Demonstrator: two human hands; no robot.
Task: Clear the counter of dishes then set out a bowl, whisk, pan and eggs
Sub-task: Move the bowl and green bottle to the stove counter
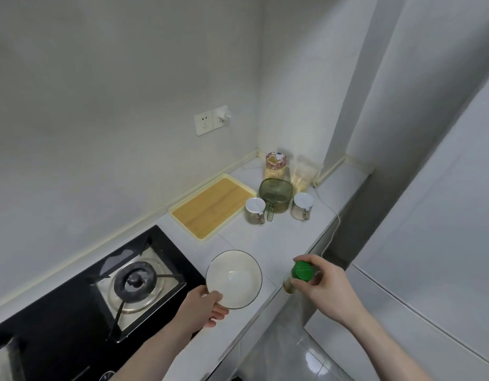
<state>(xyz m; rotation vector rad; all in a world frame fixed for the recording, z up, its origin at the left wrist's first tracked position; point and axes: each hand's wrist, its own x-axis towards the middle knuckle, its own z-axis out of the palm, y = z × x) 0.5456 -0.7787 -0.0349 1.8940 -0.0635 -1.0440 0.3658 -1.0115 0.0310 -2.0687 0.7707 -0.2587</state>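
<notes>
A white bowl (233,279) with a dark rim sits at the near edge of the white counter (279,237), just right of the stove. My left hand (202,309) grips its near rim, thumb over the edge and fingers underneath. My right hand (324,290) holds a small bottle with a green cap (302,272) above the counter's front edge, fingers wrapped round its body. No whisk, pan or eggs are in view.
A black gas stove (100,284) fills the left. A yellow tray with a wooden board (210,206) lies by the wall. In the corner stand two lidded jars (255,210), a green container (276,195), a tall jar (276,165) and a bag (304,174). A white cable (332,213) trails off the counter.
</notes>
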